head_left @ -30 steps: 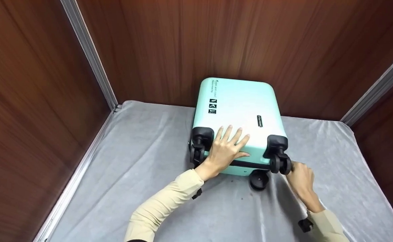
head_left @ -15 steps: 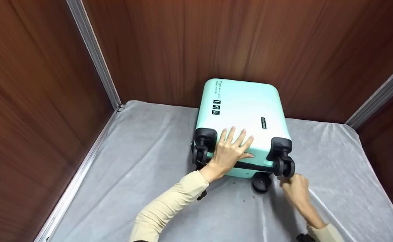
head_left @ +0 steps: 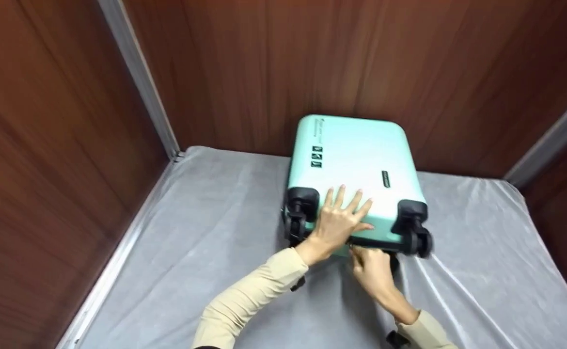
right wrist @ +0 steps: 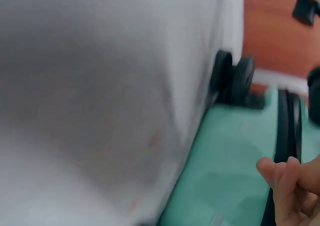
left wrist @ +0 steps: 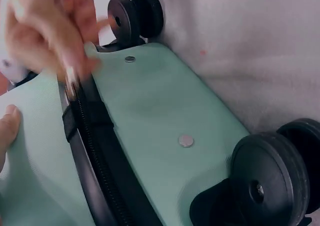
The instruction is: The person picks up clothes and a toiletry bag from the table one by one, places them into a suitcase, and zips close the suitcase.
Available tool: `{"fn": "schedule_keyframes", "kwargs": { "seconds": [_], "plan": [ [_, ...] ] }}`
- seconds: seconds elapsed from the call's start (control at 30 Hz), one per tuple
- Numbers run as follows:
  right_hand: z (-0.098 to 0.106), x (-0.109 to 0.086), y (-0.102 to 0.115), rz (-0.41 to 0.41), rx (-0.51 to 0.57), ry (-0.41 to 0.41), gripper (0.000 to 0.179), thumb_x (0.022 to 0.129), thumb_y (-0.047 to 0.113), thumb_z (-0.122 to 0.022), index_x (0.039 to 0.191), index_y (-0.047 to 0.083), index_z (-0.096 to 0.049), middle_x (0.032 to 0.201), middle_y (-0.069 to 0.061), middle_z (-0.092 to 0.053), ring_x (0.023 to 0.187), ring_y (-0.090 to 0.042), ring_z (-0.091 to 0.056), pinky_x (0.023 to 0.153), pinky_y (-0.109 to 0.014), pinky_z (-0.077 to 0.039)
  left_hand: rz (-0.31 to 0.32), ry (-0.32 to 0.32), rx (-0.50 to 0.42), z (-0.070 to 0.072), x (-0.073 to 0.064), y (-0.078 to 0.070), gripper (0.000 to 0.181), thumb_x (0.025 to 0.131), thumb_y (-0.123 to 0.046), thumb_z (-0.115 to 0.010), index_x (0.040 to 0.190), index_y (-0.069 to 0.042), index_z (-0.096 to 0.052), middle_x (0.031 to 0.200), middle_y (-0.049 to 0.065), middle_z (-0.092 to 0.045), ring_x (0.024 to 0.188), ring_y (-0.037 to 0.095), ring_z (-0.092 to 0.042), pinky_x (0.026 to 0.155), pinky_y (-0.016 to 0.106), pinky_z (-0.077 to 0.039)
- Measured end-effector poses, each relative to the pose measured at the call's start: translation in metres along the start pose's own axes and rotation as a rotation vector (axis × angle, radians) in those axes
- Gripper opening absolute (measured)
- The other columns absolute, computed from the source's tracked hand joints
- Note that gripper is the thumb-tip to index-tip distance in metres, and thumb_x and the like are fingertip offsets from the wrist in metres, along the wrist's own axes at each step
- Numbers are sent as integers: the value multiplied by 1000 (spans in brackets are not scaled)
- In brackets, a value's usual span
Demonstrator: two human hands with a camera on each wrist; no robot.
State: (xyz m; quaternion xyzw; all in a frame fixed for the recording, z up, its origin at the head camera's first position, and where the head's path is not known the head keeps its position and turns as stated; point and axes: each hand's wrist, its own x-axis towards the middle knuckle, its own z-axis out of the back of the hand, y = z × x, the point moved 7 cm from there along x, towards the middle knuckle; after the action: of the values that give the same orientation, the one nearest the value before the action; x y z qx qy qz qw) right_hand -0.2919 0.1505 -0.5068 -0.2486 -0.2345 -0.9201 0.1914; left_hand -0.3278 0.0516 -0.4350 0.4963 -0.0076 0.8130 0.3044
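Observation:
A mint-green hard-shell suitcase [head_left: 356, 150] lies flat with its wheeled end towards me. My left hand [head_left: 337, 223] rests on its upper shell near the front edge, fingers spread. At the middle of that end, my right hand [head_left: 373, 269] has its fingers curled and pinches a metal zipper pull [left wrist: 72, 81]. The black zipper [left wrist: 95, 151] runs along the seam between the two shells; behind the pull its teeth look closed. In the right wrist view, thumb and fingertips [right wrist: 282, 171] meet right over the black zipper band.
Black caster wheels [head_left: 417, 240] stick out at the suitcase's corners. A grey cloth [head_left: 225, 218] covers the surface beneath. Brown wood-grain panels [head_left: 244, 72] with metal edge strips stand behind and at both sides, the suitcase's far end close to the back one.
My right hand has moved left from the suitcase's right front corner to the middle of the wheeled end. The left hand stays pressed on the shell; the view has shifted slightly.

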Motion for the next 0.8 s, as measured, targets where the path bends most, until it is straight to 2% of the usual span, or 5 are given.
{"fn": "schedule_keyframes", "kwargs": {
  "seconds": [0.13,0.3,0.47,0.67,0.8],
  "plan": [
    [-8,0,7,-30,-32,24,41,86,-3,-68,57,17,-47,50,10,-33,43,-7,-31,42,-31,-35,-13,-1,-21,0,0,-7,60,83,-69,-57,124,-27,-70,126,1,-67,115,36,-61,95,51,-49],
    [-10,7,10,-18,-40,43,36,88,2,-67,61,16,-49,51,9,-38,44,-10,-37,44,-36,-39,20,26,-21,-1,0,1,61,83,-68,-59,126,-26,-69,128,1,-65,119,36,-59,100,51,-45],
    [-11,11,11,-10,-18,64,35,87,4,-67,61,18,-50,52,11,-38,45,-11,-39,44,-38,-41,5,40,-88,-1,-5,7,57,88,-62,-60,127,-22,-69,130,5,-64,121,34,-58,103,53,-42],
    [-11,13,12,5,-23,54,32,86,4,-68,62,18,-53,53,10,-40,46,-13,-43,46,-42,-45,-8,-40,-213,6,-10,12,36,96,-42,-63,119,-17,-72,125,6,-67,121,29,-59,106,51,-39],
    [-10,13,11,8,-22,50,32,86,5,-69,62,19,-53,53,11,-40,46,-13,-44,46,-43,-45,-39,-115,-244,12,-15,13,24,97,-29,-64,114,-15,-73,121,6,-69,118,28,-61,105,49,-41]
  ]
}}
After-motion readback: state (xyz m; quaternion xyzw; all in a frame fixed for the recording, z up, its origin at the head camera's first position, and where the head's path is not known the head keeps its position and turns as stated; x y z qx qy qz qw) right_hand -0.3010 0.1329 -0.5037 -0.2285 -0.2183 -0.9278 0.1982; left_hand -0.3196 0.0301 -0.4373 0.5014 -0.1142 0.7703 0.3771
